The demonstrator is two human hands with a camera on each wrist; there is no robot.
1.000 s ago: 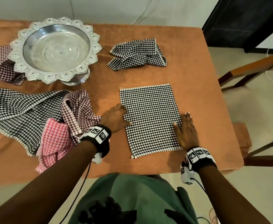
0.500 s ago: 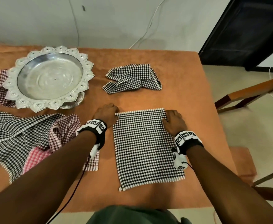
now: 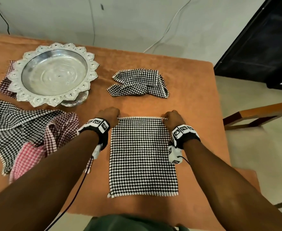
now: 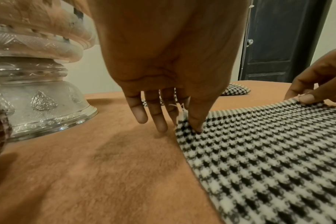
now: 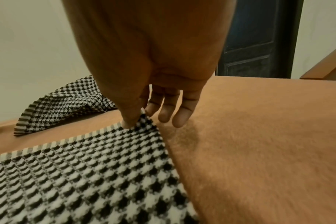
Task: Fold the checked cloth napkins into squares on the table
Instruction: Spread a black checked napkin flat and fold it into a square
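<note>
Both hands moved from the napkin's sides to its far corners, left hand (image 3: 109,115) pinching the upper-left corner, right hand (image 3: 174,119) pinching the upper-right, black-and-white checked napkin (image 3: 142,157) flat at frame centre on the orange table (image 3: 195,97), crumpled napkin (image 3: 138,83) above it.

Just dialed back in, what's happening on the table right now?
A person is folding a black-and-white checked napkin that lies flat on the orange table. The left hand pinches its far left corner and the right hand pinches its far right corner, likely to bring the far edge toward the person. A crumpled black-and-white napkin waits further back. To the left sit a silver pedestal tray and a pile of unfolded checked cloths.
</note>
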